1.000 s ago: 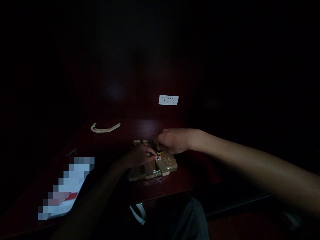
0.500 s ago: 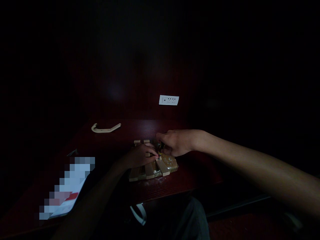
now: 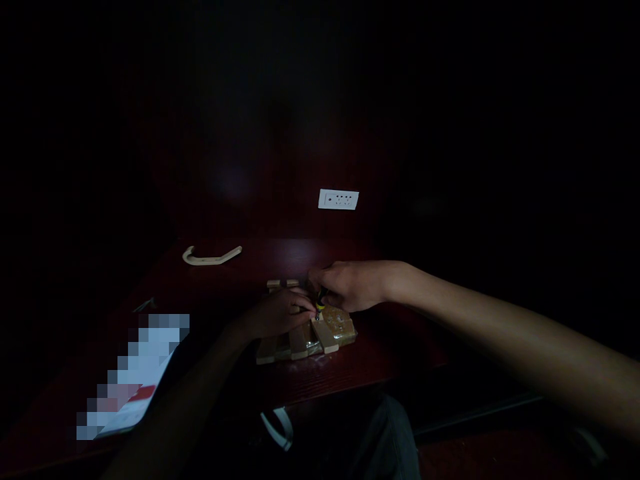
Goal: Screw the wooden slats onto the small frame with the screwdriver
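Note:
My right hand point(image 3: 345, 285) is closed round a small screwdriver point(image 3: 321, 301) with a black and yellow handle, its tip pointing down at a wooden slat point(image 3: 325, 335). Beside that tip, the thumb and fingertips of my left hand point(image 3: 283, 311) come together over the wood; what they pinch is too small and dark to make out. Several pale slats lie side by side over a brown, shiny tape-wrapped block point(image 3: 343, 325), which sticks out on the right. My left hand covers the middle of the slats.
A curved pale wooden hook-shaped piece point(image 3: 213, 259) lies at the back left of the dark red table point(image 3: 340, 383). Front left is a bright, blurred-out sheet or screen point(image 3: 143, 380). A white socket plate point(image 3: 339, 199) is on the back wall. A pale curved handle point(image 3: 280, 429) shows below the table edge.
My right hand has turned slightly about the screwdriver, so more of the yellow and black handle shows. The left hand and the slats stay almost where they were.

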Demonstrator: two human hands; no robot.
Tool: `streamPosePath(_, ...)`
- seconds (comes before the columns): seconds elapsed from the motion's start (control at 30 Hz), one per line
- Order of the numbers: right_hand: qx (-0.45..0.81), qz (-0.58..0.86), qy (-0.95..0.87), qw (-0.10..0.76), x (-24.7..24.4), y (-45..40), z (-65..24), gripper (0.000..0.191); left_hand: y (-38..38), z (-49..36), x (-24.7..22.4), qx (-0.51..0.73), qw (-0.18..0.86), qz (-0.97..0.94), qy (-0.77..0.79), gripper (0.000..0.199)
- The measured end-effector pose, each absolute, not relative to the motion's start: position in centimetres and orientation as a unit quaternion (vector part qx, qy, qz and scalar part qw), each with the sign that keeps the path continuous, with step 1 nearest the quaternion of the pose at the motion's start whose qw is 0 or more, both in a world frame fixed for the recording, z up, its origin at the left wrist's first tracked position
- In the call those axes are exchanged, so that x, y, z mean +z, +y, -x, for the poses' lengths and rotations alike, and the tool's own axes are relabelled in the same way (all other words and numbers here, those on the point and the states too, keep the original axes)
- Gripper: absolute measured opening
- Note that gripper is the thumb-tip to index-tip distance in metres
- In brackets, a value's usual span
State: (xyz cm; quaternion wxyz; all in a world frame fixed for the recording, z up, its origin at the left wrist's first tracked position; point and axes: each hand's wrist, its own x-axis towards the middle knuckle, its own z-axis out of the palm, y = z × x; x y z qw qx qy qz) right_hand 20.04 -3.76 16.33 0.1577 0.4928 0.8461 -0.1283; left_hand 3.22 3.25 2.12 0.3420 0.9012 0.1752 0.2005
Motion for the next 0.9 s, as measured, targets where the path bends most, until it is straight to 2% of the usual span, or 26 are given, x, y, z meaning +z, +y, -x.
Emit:
streamPosePath(0.3, -0.129, -0.490, 0.847, 0.163, 16.69, -4.04, -19.74, 0.032, 3.33, -3.13, 1.67, 0.222, 0.303, -0.906, 0.193, 0.015)
streamPosePath(0.9, -0.116, -0.488, 0.849, 0.165, 16.54, -3.97, -19.77, 0.032, 3.51, -3.14, 1.36, 0.210, 0.289, -0.914, 0.192, 0.018)
